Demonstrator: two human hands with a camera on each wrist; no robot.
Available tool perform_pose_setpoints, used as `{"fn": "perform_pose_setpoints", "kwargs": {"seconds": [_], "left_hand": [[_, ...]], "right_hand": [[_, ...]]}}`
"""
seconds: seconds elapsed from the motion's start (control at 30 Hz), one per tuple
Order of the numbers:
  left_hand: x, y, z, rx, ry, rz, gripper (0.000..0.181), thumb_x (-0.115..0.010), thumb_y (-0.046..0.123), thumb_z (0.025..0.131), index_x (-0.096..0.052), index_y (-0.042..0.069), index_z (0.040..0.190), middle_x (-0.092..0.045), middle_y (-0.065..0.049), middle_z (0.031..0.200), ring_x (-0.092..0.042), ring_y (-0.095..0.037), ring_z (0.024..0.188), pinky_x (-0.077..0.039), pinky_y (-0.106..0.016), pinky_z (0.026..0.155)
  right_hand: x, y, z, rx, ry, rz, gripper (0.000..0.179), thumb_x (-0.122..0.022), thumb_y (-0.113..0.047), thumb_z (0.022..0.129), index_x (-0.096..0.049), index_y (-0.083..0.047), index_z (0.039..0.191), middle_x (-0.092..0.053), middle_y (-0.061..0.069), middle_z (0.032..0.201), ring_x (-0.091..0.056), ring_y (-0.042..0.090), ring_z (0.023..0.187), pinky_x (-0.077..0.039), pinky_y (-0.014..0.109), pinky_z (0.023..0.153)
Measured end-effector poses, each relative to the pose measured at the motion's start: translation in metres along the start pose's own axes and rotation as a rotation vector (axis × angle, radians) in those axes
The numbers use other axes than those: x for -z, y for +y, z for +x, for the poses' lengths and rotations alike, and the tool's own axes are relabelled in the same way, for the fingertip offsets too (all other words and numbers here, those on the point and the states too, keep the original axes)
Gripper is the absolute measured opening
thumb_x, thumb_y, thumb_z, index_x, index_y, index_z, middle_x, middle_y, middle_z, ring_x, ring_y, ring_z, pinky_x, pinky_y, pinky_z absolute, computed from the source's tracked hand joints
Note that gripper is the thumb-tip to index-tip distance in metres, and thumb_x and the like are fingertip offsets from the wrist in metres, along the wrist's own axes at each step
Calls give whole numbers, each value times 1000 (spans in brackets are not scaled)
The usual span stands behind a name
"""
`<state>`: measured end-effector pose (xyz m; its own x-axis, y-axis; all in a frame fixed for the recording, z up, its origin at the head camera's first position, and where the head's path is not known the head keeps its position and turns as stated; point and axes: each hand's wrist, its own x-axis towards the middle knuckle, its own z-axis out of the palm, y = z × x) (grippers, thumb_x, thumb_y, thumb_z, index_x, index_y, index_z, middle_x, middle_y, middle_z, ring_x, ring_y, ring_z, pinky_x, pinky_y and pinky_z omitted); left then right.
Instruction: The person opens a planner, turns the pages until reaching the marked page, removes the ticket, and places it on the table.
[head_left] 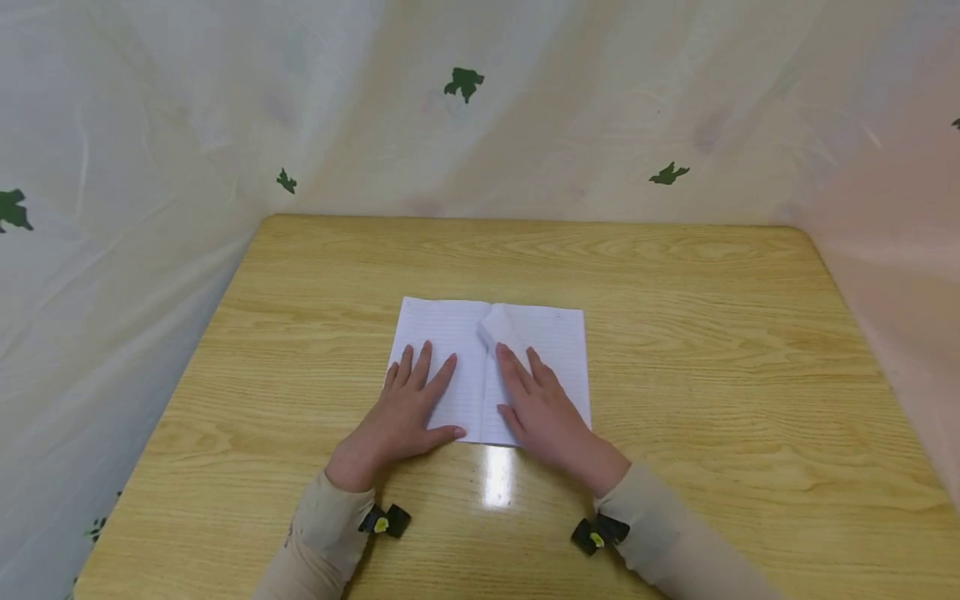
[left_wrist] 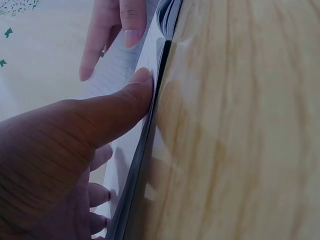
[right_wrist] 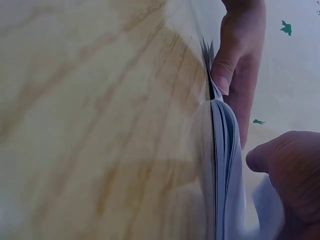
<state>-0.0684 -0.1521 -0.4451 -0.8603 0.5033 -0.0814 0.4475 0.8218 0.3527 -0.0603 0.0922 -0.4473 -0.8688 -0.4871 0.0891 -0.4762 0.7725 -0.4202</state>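
Lined notebook (head_left: 463, 396) open mid-counter (head_left: 712, 375), white piece (head_left: 496, 326) by the fold (head_left: 483, 400)

Left hand (head_left: 401, 412) at the notebook's 8 o'clock, flat on the left page (head_left: 446, 317), fingers spread apart, gripping nothing. Right hand (head_left: 543, 412) at 4 o'clock, fingers straight, slightly apart, resting over the white piece, whose free end sticks out toward 11 o'clock; can't tell if paper or cloth. Handling, best guess: notebook light and bendy, single sheets soft, easy to crease or tear, smooth enough to slide. Best hold: outer edges at 3 or 9 o'clock, cover included. White piece probably light too; pinch the free end. Right wrist view shows stacked page edges (right_wrist: 220, 165) bowing up near the fold, hidden from the head view. Left wrist view adds a dark cover edge (left_wrist: 164, 56) by the left thumb (left_wrist: 125, 102). Only head view shows the white piece's tip clearly.
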Motion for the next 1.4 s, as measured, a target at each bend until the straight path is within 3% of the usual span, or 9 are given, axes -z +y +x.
{"fn": "perform_pose_setpoints", "kwargs": {"seconds": [0.2, 0.5, 0.83, 1.07, 1.23, 1.4], "left_hand": [[0, 1, 1, 15, -1, -6, 104, -62, 60, 87, -8, 5, 157, -2, -25, 159, 2, -48, 144, -9, -62, 113], [0, 2, 4, 52, -10, -46, 104, -53, 65, 90, 2, 8, 157, -1, -21, 161, 5, -43, 145, -7, -61, 114], [0, 3, 3, 46, -1, -61, 101, -55, 64, 89, -3, 10, 157, 7, -24, 159, 4, -44, 145, -7, -60, 114], [1, 3, 1, 40, 8, -68, 98, -62, 60, 87, -15, 10, 157, 12, -26, 158, 4, -46, 145, -9, -61, 113], [1, 3, 1, 51, 3, -65, 98, -61, 62, 86, -16, 11, 157, 15, -25, 158, 5, -46, 145, -10, -61, 114], [0, 4, 2, 35, 43, -40, 99, -64, 62, 84, -22, 8, 156, 12, -29, 157, 5, -52, 142, -13, -65, 111]], "right_hand": [[0, -4, -2, 20, -61, -25, 71, -56, -30, 99, -19, -7, 156, -22, 12, 160, -10, 47, 144, -17, 58, 114], [-1, -11, -2, 78, -89, -12, 59, -52, -38, 100, -40, -8, 149, -19, 16, 160, -6, 46, 145, -17, 56, 114], [-6, -17, -3, 147, -66, 72, 57, -57, -29, 98, -41, -8, 149, -7, 20, 161, -3, 34, 148, -29, 49, 111], [-6, -20, -4, 65, -43, 122, 77, -69, -33, 90, -31, -9, 153, 7, 26, 160, -5, 37, 147, -37, 51, 105], [-7, -19, -5, 88, -58, 108, 87, -67, -44, 90, -23, -6, 155, -2, 26, 160, -15, 36, 146, -38, 49, 105], [-8, -18, -5, 146, -83, 93, 90, -63, -49, 91, -21, 0, 154, -10, 23, 160, -12, 32, 147, -30, 45, 112]]}}
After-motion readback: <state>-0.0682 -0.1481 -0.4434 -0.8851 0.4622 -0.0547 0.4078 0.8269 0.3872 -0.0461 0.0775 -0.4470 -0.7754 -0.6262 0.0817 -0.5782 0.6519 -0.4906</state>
